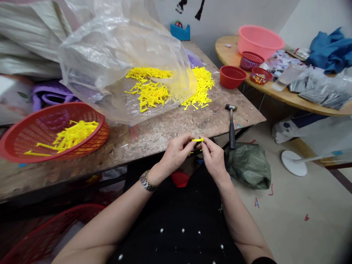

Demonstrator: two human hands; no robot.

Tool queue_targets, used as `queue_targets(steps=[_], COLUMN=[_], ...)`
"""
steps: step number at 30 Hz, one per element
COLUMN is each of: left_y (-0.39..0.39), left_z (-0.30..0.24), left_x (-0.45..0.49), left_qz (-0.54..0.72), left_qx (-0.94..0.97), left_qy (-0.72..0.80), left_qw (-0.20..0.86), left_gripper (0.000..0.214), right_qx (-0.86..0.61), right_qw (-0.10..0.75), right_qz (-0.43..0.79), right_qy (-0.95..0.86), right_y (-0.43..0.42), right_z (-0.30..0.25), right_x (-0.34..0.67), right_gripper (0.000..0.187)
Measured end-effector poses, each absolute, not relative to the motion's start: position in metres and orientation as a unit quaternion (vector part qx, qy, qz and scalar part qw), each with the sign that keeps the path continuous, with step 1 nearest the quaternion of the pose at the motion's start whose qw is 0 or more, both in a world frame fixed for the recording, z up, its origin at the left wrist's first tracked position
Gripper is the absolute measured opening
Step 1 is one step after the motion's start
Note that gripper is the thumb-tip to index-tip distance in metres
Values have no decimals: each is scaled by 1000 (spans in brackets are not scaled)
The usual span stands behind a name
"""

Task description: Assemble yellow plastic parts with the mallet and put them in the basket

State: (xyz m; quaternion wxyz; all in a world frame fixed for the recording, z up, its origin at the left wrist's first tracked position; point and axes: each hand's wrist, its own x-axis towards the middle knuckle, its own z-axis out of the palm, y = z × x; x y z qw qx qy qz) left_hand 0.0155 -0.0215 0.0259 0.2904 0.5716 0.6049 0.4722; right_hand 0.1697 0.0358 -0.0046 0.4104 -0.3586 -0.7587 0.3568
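Between the fingertips of both my hands is a small yellow plastic stick [197, 140] with a rounded end on the right. My left hand [176, 152] pinches its left part, and a watch circles that wrist. The round end sits in the closed fingers of my right hand [213, 157]. Both hands are just off the table's front edge, above my lap. On the table, similar yellow pieces lie in a heap [202, 86], and more are inside a large clear plastic bag [110, 55]. A red basket [16, 124] at the left holds several of them too.
A hammer [231, 124] lies at the right edge of the worn table [148, 135], its handle sticking out. A dark green bag [249, 167] rests on the floor. Behind, a round wooden table [286, 97] carries a pink basin [260, 42], small red baskets and plastic packets.
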Motion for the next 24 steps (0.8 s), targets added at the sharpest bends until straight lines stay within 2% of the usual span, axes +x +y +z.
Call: queue_targets(steps=[24], left_y=[-23], left_z=[22], left_x=[20], left_qz=[465], left_qx=[585], left_qy=[606], left_qw=[274], left_gripper=[17], right_qx=[-372], right_qw=[415], right_qz=[373], right_qy=[-742], right_y=[32], right_z=[-10], right_x=[173], right_gripper=[33])
